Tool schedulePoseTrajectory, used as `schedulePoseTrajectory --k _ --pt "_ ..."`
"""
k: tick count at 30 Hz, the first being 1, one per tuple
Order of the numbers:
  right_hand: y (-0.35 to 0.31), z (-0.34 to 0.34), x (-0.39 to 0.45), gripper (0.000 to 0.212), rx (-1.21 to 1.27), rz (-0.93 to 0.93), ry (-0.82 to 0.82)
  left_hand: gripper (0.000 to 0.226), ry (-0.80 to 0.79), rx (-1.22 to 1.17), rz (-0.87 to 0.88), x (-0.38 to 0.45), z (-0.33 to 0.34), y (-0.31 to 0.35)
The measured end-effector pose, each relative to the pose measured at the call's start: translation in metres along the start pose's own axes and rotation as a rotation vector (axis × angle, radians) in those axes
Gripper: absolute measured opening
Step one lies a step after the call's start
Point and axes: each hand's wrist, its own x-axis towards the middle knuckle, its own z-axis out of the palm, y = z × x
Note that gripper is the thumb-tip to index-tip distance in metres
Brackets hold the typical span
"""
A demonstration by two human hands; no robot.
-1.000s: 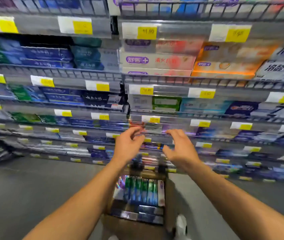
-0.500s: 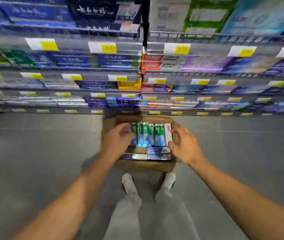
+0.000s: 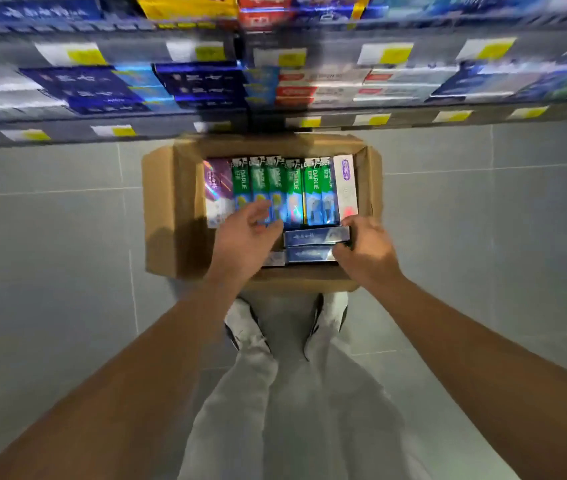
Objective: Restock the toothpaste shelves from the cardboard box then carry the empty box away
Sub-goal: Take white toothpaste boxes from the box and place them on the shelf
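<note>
An open cardboard box stands on the floor in front of my feet. Inside stand several green toothpaste cartons, a purple carton at the left and a white carton at the right. Two dark blue cartons lie flat along the near side. My left hand reaches into the box with loosely spread fingers over the green cartons. My right hand has its fingers curled round the right end of the blue cartons. The toothpaste shelves run above, blurred.
Grey floor tiles spread to both sides of the box. My legs in light trousers and white shoes stand just behind the box. The lowest shelf edge with yellow price tags overhangs the box's far side.
My gaze has dropped from the shelves to the box. Both hands have come down from shelf height into the box, the right one closing on the blue cartons.
</note>
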Motion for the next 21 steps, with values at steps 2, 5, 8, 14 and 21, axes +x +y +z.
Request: schedulePoseTrajectory --k 2,5,8,14,21 --pt "0.026 0.028 0.036 0.052 0.017 0.012 0.034 0.042 -0.027 0.008 -0.020 0.038 0.027 -0.022" --pt "0.063 0.064 0.091 0.055 -0.026 -0.002 0.108 0.046 -0.044 -0.004 -0.034 0.093 0.060 -0.052" --pt "0.092 0.089 0.148 0.063 -0.135 -0.011 0.107 0.047 -0.054 0.054 -0.001 0.141 0.081 -0.077" --pt "0.132 0.144 0.225 0.075 -0.384 -0.130 0.166 0.042 -0.053 0.045 0.000 0.211 0.114 -0.113" --pt "0.149 0.173 0.221 0.070 -0.355 -0.158 0.433 0.042 -0.094 0.054 0.011 0.226 0.140 -0.127"
